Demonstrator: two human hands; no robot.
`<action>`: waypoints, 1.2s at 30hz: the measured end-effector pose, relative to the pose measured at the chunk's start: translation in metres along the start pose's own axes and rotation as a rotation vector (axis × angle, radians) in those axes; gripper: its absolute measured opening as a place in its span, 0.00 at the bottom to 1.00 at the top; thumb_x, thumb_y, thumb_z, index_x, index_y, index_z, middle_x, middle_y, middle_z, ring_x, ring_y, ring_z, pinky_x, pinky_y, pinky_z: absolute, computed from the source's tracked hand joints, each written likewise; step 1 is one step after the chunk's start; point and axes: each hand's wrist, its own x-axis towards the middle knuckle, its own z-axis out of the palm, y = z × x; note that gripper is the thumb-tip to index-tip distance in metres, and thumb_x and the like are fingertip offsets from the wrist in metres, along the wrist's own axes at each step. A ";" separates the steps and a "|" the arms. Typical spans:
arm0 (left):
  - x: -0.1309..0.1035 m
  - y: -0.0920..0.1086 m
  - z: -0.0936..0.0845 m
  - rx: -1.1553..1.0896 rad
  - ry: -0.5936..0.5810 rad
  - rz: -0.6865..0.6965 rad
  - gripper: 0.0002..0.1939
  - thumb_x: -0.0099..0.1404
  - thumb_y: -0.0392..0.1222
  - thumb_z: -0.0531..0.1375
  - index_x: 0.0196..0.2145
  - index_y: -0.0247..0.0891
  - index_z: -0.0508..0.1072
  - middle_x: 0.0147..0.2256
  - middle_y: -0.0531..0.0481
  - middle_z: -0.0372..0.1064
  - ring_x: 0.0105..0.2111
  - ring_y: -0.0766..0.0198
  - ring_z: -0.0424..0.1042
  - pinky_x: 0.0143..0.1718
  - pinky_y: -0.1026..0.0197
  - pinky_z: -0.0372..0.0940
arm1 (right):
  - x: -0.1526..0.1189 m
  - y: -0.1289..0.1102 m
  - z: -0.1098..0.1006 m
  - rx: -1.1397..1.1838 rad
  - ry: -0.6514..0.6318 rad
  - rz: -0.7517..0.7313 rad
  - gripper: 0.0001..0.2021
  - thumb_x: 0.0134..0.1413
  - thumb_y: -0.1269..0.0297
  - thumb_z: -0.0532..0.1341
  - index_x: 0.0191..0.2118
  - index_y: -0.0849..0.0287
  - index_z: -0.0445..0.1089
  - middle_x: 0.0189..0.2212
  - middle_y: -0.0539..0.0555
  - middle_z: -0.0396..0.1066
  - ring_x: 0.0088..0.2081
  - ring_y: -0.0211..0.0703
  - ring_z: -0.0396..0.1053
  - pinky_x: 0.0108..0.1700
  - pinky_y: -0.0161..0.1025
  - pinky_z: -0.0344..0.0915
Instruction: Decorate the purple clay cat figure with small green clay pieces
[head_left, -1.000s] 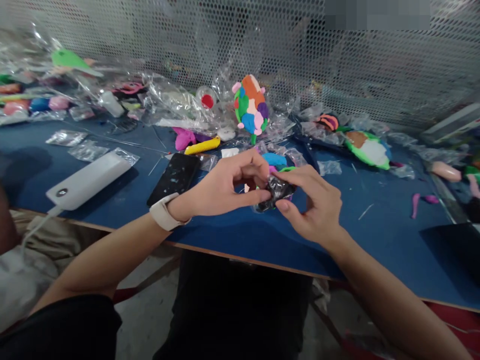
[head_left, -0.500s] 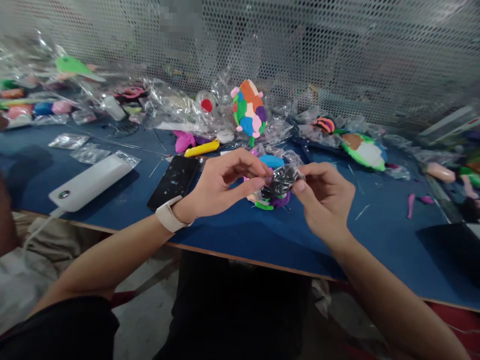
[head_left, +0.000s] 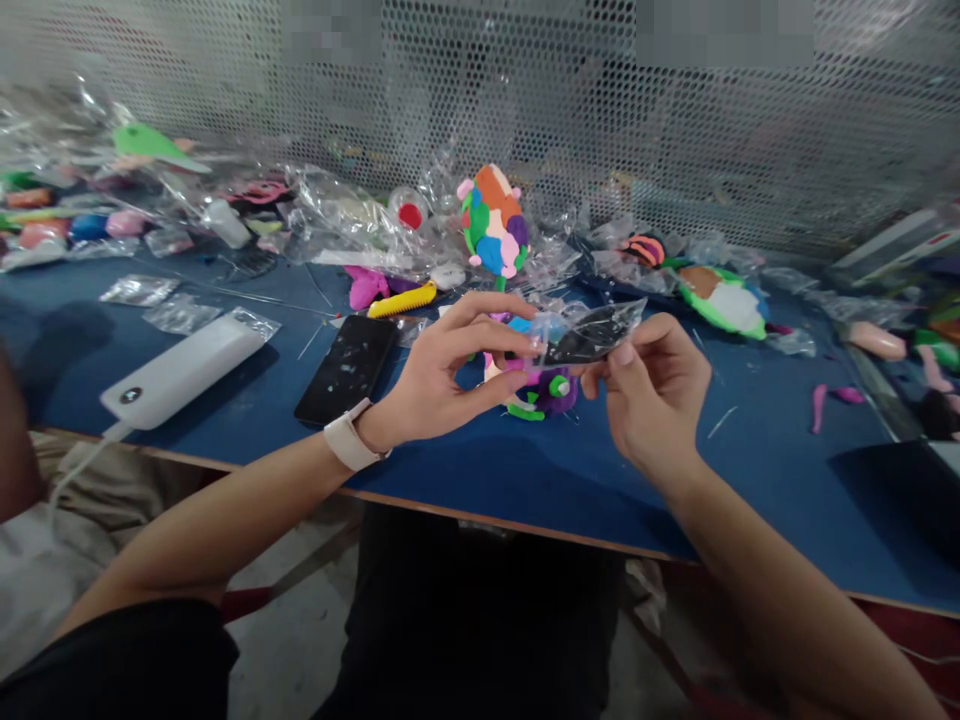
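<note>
1. As the head view looks down over the blue worktop [head_left: 480,480], both hands are raised above it, meeting at one clear packet [head_left: 589,335] with something black inside.
2. This packet is in the air, between the two hands, slanting a little so that its right end is higher.
3. The right hand [head_left: 664,390] has its thumb and forefinger clamped on the packet, at the right part of it.
4. The left hand [head_left: 457,365] has its fingertips at the other end of the packet; its thumb lies lower, and whether these fingers really grip the plastic, I cannot tell.
5. A pale watch-like band [head_left: 350,442] is around the left wrist.
6. Behind and below the packet, partly hidden, a purple, green and pink model [head_left: 559,395] is on the worktop.
7. To the left of the left hand lies a black phone [head_left: 347,370] with specks on it, and farther left a white device [head_left: 187,370] with a cable.
8. A yellow ridged tool [head_left: 403,300] lies beyond the phone, just beside a magenta piece [head_left: 367,287].
9. Farther back, a patchwork oval [head_left: 495,225] of many colours stands upright, in front of the perforated panel [head_left: 525,95].
10. At the right, a green-rimmed piece [head_left: 724,300] rests well apart from the packet.
</note>
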 end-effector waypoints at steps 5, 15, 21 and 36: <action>0.000 -0.001 0.000 0.087 -0.014 0.046 0.20 0.69 0.43 0.70 0.58 0.46 0.78 0.56 0.43 0.77 0.56 0.55 0.79 0.51 0.54 0.80 | -0.005 -0.007 0.003 0.005 -0.103 0.011 0.11 0.61 0.60 0.72 0.39 0.51 0.68 0.27 0.43 0.70 0.23 0.36 0.72 0.24 0.36 0.70; -0.006 0.003 0.004 0.276 -0.031 0.142 0.14 0.71 0.35 0.68 0.53 0.39 0.79 0.51 0.43 0.81 0.52 0.62 0.82 0.55 0.61 0.78 | -0.008 -0.020 0.007 -0.486 -0.225 -0.260 0.16 0.57 0.60 0.75 0.51 0.48 0.79 0.37 0.48 0.83 0.30 0.39 0.78 0.31 0.35 0.73; -0.004 0.012 0.005 0.321 -0.046 0.151 0.16 0.71 0.35 0.66 0.55 0.39 0.74 0.51 0.44 0.80 0.52 0.61 0.81 0.55 0.58 0.78 | -0.010 -0.021 0.010 -0.532 -0.150 -0.328 0.15 0.53 0.64 0.78 0.47 0.50 0.79 0.33 0.46 0.83 0.29 0.38 0.79 0.31 0.33 0.74; 0.001 0.007 0.003 0.157 -0.139 0.126 0.12 0.74 0.41 0.65 0.53 0.38 0.74 0.47 0.43 0.80 0.51 0.60 0.81 0.54 0.58 0.77 | -0.009 -0.026 0.013 -0.554 -0.169 -0.358 0.06 0.58 0.64 0.74 0.40 0.49 0.80 0.31 0.47 0.83 0.29 0.42 0.81 0.30 0.38 0.76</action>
